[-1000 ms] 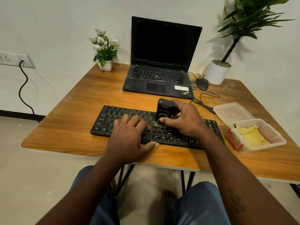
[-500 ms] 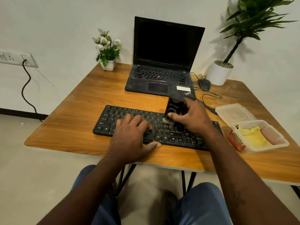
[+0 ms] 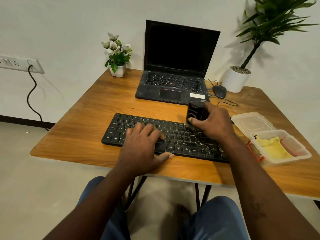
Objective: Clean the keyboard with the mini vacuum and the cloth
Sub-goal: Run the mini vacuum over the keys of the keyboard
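Your L hand [image 3: 142,146] lies flat, fingers straight, pressing the left-middle keys of the keyboard [image 3: 180,137], prob. to steady it. Just right of it, the mini vacuum [image 3: 195,112] stands upright, nozzle end down on the upper key rows, w/ your R hand [image 3: 213,125] wrapped round its body. So I'd say you're mid vacuum pass. Can't tell which keys are done, but whitish marks show on the keys beside your R wrist, so that end likely needs more. Further right of your R hand, well apart, the yellow cloth [image 3: 275,148] lies in the open plastic box [image 3: 302,154]. Wipe step not yet begun, so approx. halfway at best.
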`<state>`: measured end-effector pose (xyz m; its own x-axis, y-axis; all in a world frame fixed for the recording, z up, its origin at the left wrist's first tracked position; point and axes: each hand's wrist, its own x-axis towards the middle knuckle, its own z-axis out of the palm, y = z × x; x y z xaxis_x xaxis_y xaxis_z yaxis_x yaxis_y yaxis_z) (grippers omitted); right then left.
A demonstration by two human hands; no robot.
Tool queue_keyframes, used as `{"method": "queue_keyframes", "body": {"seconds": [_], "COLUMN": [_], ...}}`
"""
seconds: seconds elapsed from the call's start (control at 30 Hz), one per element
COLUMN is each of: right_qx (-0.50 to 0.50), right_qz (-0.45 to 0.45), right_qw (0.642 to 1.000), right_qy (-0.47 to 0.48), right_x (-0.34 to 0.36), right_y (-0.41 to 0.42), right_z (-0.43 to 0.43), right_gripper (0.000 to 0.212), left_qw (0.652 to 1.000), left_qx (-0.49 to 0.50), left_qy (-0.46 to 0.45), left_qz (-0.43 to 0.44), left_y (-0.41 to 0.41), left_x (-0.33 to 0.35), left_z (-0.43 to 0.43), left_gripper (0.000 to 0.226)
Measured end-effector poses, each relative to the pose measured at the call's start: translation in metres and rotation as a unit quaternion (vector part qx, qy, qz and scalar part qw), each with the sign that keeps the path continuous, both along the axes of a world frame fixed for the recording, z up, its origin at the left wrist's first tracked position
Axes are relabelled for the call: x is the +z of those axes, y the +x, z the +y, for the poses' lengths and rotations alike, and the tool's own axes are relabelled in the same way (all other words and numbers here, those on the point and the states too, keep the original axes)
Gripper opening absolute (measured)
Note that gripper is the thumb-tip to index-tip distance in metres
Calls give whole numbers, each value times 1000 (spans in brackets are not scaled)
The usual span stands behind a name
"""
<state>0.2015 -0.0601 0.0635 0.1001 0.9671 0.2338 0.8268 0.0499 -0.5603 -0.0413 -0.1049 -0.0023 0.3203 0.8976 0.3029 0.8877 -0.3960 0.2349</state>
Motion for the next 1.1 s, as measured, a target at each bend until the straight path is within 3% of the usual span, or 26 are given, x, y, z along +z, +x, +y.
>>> {"method": "queue_keyframes", "body": {"seconds": [0.07, 0.13, 0.23, 0.37, 0.43, 0.57, 0.63, 0.73, 0.83, 0.93, 1.1], "right_qx": [20, 133, 229, 33, -17, 155, 200, 83, -7, 32, 80], "right_qz": [29, 100, 108, 53, 11, 127, 93, 35, -27, 50, 63], "right_qw": [999, 984, 959, 997, 1000, 976, 970, 995, 999, 998, 994], "right_qy": [-6, -69, -129, -37, 5, -83, -104, -35, 29, 34, 33], "right_x": [4, 7, -2, -5, -1, 1, -6, -8, -3, -3, -5], "right_y": [5, 0, -3, 12, 18, 5, 1, 8, 24, 26, 14], "right_z": [-2, -15, -29, -11, -8, -28, -33, -18, -3, 2, 4], "right_gripper": [57, 50, 48, 57, 55, 45, 44, 53, 52, 52, 50], "left_qw": [1000, 1000, 1000, 1000, 1000, 1000, 1000, 1000, 1000, 1000, 1000], "left_qx": [-2, -3, -1, -3, -2, -1, -2, -1, 0, -1, -1], "left_qy": [-1, 3, -3, -4, -7, -5, -9, -5, -7, -5, 0], "left_qz": [-2, -9, -9, -8, -4, -2, -1, -5, -2, -3, -9], "left_y": [1, 0, 0, 0, -1, 0, 0, 0, 0, 0, 1], "left_x": [-1, -2, -3, 0, 0, -1, -1, 0, 0, 0, -1], "left_z": [1, 2, 2, 1, 1, 1, 1, 1, 0, 1, 2], "left_gripper": [65, 67, 71, 70, 68, 67, 66, 65, 66, 66, 66]}}
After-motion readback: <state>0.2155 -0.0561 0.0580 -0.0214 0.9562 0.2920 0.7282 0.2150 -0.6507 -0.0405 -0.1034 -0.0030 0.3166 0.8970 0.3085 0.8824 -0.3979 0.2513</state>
